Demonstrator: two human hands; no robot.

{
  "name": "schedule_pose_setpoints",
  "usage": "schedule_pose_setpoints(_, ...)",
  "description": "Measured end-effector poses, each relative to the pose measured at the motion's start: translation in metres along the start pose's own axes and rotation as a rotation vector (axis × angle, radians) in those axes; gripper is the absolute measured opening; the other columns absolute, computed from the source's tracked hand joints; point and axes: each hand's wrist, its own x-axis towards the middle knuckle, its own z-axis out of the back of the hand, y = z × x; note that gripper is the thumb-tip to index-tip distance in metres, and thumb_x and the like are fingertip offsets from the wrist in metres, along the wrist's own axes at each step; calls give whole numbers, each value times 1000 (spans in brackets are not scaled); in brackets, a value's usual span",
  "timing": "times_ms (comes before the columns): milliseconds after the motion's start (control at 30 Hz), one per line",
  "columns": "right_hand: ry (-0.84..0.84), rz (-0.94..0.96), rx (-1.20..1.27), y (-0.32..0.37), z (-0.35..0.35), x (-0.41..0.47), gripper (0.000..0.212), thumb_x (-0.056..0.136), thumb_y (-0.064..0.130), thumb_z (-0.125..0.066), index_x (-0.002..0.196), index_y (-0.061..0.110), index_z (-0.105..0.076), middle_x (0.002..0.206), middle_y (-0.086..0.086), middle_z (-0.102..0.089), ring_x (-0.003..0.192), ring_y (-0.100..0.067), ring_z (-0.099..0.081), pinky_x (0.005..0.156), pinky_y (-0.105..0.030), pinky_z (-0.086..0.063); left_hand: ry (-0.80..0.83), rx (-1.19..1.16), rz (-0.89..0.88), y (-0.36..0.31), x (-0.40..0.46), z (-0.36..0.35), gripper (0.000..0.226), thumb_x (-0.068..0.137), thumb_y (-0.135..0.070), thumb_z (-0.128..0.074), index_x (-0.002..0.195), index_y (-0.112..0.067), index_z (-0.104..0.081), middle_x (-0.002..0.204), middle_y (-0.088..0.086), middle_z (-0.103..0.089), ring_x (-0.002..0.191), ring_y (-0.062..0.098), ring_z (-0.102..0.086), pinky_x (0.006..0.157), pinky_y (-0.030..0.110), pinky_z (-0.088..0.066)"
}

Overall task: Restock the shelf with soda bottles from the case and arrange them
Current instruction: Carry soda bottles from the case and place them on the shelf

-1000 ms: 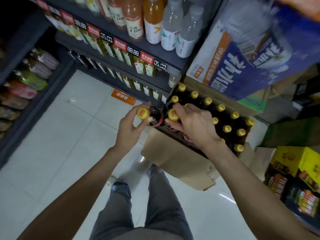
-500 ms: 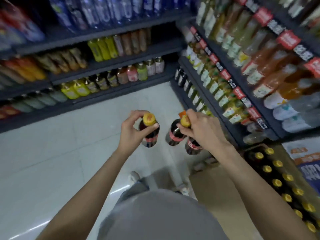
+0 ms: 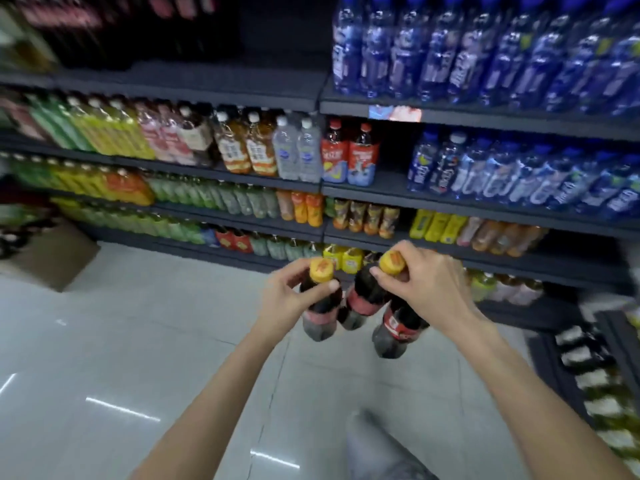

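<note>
The left hand (image 3: 291, 299) curls its fingers (image 3: 327, 287) tight round the neck of one soda bottle (image 3: 320, 311) just under its yellow cap (image 3: 321, 270). The right hand (image 3: 427, 292) pinches two more bottles (image 3: 363, 303) by their necks, fingers closed below a cap; the near-right one (image 3: 398, 327) hangs lowest. All three hang over the tiled floor (image 3: 138, 341), the left two touching. Beyond stand shelves (image 3: 242, 178) crowded with drinks, blue bottles (image 3: 485, 57) far right. A cardboard box (image 3: 52, 261) sits on the floor at left.

a shop: shelves (image 3: 221, 98) of bottled drinks (image 3: 485, 57) (rows deep), tiled floor (image 3: 104, 341)
</note>
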Motion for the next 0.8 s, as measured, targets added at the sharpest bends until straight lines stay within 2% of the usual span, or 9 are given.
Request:
schedule_pose_setpoints(100,-20,77,54,16,-35,81,37,80,51,-65,84,15,-57,61,0,-60,56,-27,-61,44,-30,-43,-234,-66,-37,-6,52,49,26,69,-15,-79,93,-20,-71,83,-11,-72,85,5,-64,79,21,-50)
schedule_pose_setpoints(200,-68,141,92,31,-64,162,39,79,55,-57,82,17,-59,60,0,-60,56,-26,-61,46,-29,-40,-399,-101,-97,-18,112,93,25,74,0,-74,92,-16,-70,78,-13,-72,81,1,-64,75,16,-49)
schedule_pose_setpoints(333,-157,172,141,49,-83,262,44,80,59,-50,79,16,-57,57,2,-58,52,-24,-59,47,-26,-37,-530,-115,-199,-43,200,149,16,74,-5,-74,88,-11,-69,73,-13,-70,75,2,-63,73,17,-49)
schedule_pose_setpoints(433,-261,166,150,62,-84,326,41,82,56,-51,84,15,-59,58,9,-49,53,-21,-58,49,-25,-36,-549,-107,-303,-60,268,186,15,77,-9,-76,90,-15,-72,80,-10,-72,82,7,-65,78,24,-51)
schedule_pose_setpoints(567,-336,148,146,79,-86,404,33,85,47,-60,92,14,-59,66,13,-44,56,-14,-50,52,-25,-34,-528,-161,-427,-74,358,223,17,75,-19,-77,85,-31,-72,81,-14,-71,85,5,-64,79,22,-49)
schedule_pose_setpoints(633,-386,123,109,85,-92,437,34,85,45,-63,94,13,-59,68,14,-44,59,-15,-52,54,-24,-35,-482,-196,-459,-74,404,237,18,73,-24,-78,84,-37,-73,84,-13,-71,88,6,-64,81,24,-49)
schedule_pose_setpoints(800,-474,46,2,95,-107,498,41,87,50,-54,97,10,-58,66,10,-44,58,-13,-47,53,-30,-42,-331,-218,-461,-67,502,250,23,76,-13,-79,92,-27,-70,91,-4,-71,91,7,-64,87,25,-50)
